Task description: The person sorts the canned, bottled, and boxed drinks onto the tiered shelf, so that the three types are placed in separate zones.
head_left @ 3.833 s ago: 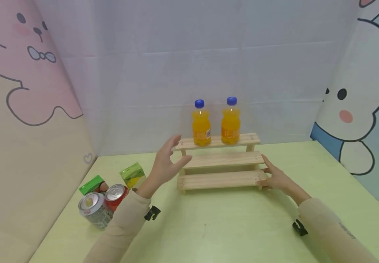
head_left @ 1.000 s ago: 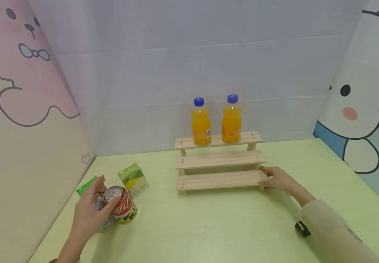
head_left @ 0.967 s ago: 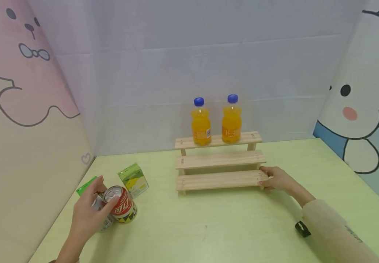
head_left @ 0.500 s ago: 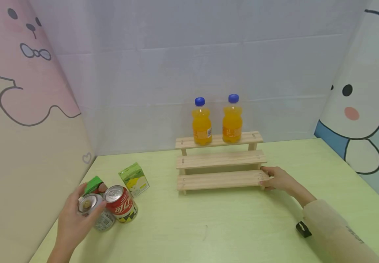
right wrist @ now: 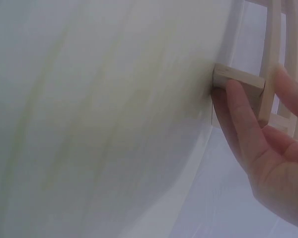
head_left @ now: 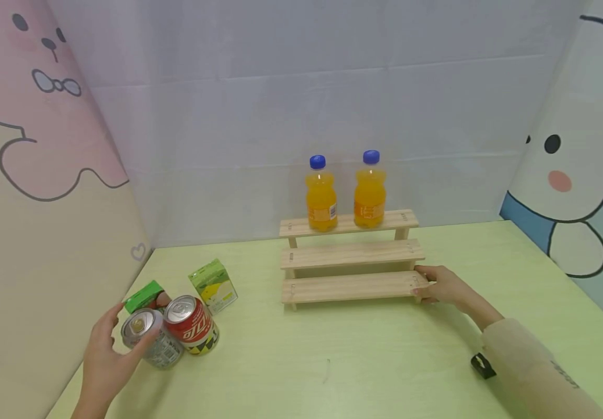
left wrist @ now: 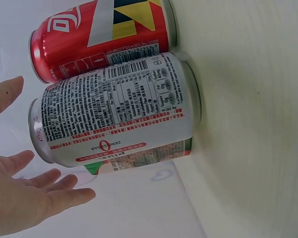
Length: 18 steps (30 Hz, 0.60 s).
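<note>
My left hand (head_left: 104,364) is at the silver can (head_left: 164,350), thumb on one side and fingers spread on the other. In the left wrist view a gap shows between the fingers and this upright can (left wrist: 114,109). A red can (head_left: 193,329) stands right beside it. My right hand (head_left: 442,285) grips the right end of the lowest board of a three-step wooden rack (head_left: 350,287). In the right wrist view the thumb lies on the board and the fingers reach the wooden leg (right wrist: 241,79) below.
Two orange drink bottles (head_left: 321,201) with blue caps stand on the rack's top step. Behind the cans are a green and brown carton (head_left: 146,295) and a light green carton (head_left: 214,286). A wall borders the table on the left.
My left hand has gone from beside the rack down left, past the red can to the silver one, its fingers spreading. The right hand's fingers have left the middle step's end; it stays at the rack.
</note>
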### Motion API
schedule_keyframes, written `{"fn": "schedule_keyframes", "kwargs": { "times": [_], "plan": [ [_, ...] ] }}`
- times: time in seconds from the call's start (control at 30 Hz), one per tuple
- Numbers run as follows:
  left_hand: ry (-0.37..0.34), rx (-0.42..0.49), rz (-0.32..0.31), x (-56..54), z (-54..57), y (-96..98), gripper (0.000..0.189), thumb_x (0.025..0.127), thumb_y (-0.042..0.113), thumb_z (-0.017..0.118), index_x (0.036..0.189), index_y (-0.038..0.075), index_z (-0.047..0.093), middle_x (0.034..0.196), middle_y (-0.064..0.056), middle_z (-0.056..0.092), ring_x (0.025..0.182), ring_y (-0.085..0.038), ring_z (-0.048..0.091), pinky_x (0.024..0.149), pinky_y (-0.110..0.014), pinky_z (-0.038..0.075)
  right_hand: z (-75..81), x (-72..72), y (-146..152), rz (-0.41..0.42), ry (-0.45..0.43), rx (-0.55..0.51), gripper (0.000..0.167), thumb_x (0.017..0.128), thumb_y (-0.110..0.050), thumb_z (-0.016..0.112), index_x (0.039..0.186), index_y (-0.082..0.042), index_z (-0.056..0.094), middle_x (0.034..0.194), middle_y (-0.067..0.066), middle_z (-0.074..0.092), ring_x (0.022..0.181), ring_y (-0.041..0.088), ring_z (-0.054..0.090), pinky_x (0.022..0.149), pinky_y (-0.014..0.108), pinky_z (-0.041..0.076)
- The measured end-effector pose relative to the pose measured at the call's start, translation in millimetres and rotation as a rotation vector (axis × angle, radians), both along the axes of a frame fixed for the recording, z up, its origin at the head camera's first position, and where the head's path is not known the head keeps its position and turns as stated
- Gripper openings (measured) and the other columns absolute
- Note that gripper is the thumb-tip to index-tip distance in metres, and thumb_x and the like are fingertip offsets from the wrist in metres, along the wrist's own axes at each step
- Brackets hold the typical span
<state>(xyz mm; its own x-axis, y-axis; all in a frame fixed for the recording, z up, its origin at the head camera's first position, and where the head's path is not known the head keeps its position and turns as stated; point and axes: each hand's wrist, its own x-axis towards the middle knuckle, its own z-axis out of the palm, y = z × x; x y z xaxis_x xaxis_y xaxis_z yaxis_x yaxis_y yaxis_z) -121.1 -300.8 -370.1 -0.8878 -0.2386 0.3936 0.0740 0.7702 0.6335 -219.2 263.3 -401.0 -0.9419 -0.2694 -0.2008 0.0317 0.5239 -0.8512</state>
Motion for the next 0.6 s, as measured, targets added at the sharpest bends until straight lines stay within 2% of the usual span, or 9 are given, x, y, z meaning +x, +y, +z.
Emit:
{"fn": "schedule_keyframes", "kwargs": {
  "times": [0.1, 0.2, 0.3, 0.37, 0.47, 0.53, 0.6],
  "plan": [
    [-0.019, -0.017, 0.003, -0.3, -5.3, -3.2, 0.078, 0.074, 0.016, 0.074, 0.136, -0.004, 0.032, 0.129, -0.03, 0.038, 0.112, -0.043, 0.039, 0.081, -0.04, 0.035, -0.4, -0.3, 0, 0.003, 0.0, -0.003, 0.068, 0.086, -0.003, 0.06, 0.134, 0.019, 0.017, 0.129, 0.044, 0.027, 0.103, 0.036, 0.053, 0.076, 0.039, 0.052],
    [-0.045, -0.009, -0.013, -1.2, -9.9, -5.9, 0.077, 0.075, 0.015, 0.074, 0.136, -0.006, 0.031, 0.129, -0.031, 0.037, 0.11, -0.045, 0.04, 0.082, -0.048, 0.039, -1.3, -0.5, 1, 0.007, 0.002, -0.012, 0.069, 0.086, -0.003, 0.06, 0.134, 0.019, 0.017, 0.128, 0.044, 0.028, 0.102, 0.035, 0.053, 0.075, 0.039, 0.052],
    [-0.089, 0.029, -0.035, -2.0, -14.3, -7.9, 0.077, 0.077, 0.016, 0.073, 0.136, -0.007, 0.028, 0.129, -0.032, 0.036, 0.11, -0.047, 0.039, 0.08, -0.061, 0.039, -1.9, -0.8, 1, 0.009, 0.001, -0.017, 0.069, 0.086, -0.003, 0.06, 0.135, 0.019, 0.017, 0.128, 0.043, 0.028, 0.102, 0.035, 0.054, 0.075, 0.038, 0.052],
    [-0.126, 0.037, -0.037, -2.8, -16.6, -8.9, 0.078, 0.078, 0.019, 0.072, 0.136, -0.007, 0.027, 0.128, -0.032, 0.037, 0.111, -0.046, 0.039, 0.08, -0.061, 0.04, -2.3, -1.1, 1, 0.003, -0.003, -0.02, 0.069, 0.086, -0.003, 0.06, 0.135, 0.018, 0.017, 0.128, 0.043, 0.028, 0.102, 0.035, 0.054, 0.075, 0.038, 0.052],
    [-0.162, 0.039, -0.027, -4.1, -18.6, -10.4, 0.08, 0.078, 0.022, 0.073, 0.136, -0.006, 0.027, 0.126, -0.03, 0.04, 0.109, -0.043, 0.042, 0.078, -0.039, 0.048, -2.6, -1.3, 1, -0.001, -0.005, -0.019, 0.069, 0.086, -0.004, 0.061, 0.135, 0.018, 0.018, 0.129, 0.043, 0.028, 0.102, 0.034, 0.054, 0.075, 0.037, 0.053],
    [-0.181, 0.036, -0.014, -4.9, -19.4, -11.2, 0.079, 0.078, 0.023, 0.073, 0.136, -0.005, 0.028, 0.124, -0.028, 0.043, 0.106, -0.04, 0.044, 0.071, -0.022, 0.046, -2.6, -1.3, 1, -0.004, -0.003, -0.017, 0.069, 0.085, -0.004, 0.061, 0.135, 0.018, 0.018, 0.128, 0.043, 0.029, 0.102, 0.034, 0.054, 0.075, 0.037, 0.053],
    [-0.196, 0.04, 0.002, -5.4, -19.8, -11.5, 0.079, 0.077, 0.025, 0.073, 0.136, -0.004, 0.029, 0.122, -0.027, 0.044, 0.103, -0.037, 0.046, 0.065, -0.012, 0.037, -2.4, -1.1, 1, 0.002, 0.002, -0.01, 0.069, 0.085, -0.005, 0.061, 0.135, 0.018, 0.018, 0.128, 0.043, 0.029, 0.101, 0.034, 0.054, 0.075, 0.037, 0.053]
  ]
}}
